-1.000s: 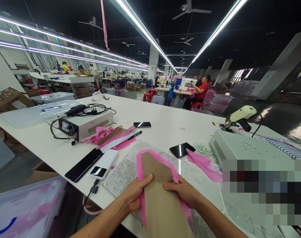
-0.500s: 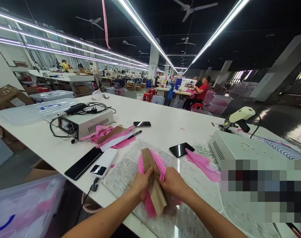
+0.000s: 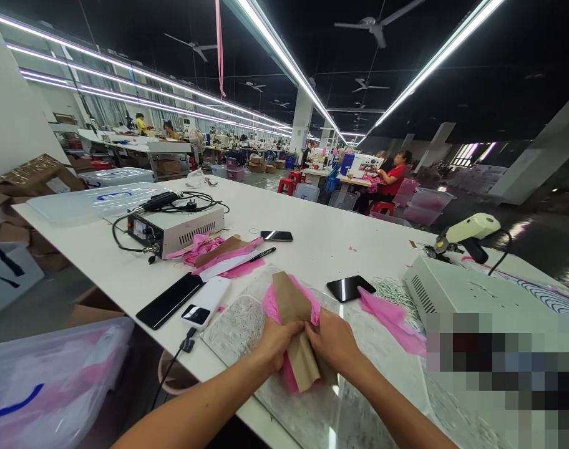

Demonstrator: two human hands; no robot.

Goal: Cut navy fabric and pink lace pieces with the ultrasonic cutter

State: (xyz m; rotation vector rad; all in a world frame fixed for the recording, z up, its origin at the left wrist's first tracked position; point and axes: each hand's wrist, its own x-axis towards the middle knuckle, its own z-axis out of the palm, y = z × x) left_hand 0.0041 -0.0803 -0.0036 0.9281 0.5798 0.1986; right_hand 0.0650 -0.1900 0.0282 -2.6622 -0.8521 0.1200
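Observation:
A strip of brown paper lies over pink fabric, and both hands hold the two together above a clear-covered grey marbled board. My left hand is closed on the left side of the bundle, its thumb across the paper. From the right, my right hand grips the pink fabric and the paper's edge, thumb close to the left one. The lower end of the paper and fabric hangs below the hands. What the curled fingers do underneath is hidden.
A black phone and a loose pink piece lie right of the hands. Left are a power bank, a long black case and pink scraps. Control boxes stand at left and right.
My hands have come closer together on the bundle, and the thumbs now nearly meet over the brown paper. The paper looks more bent at the grip. The view has shifted slightly left.

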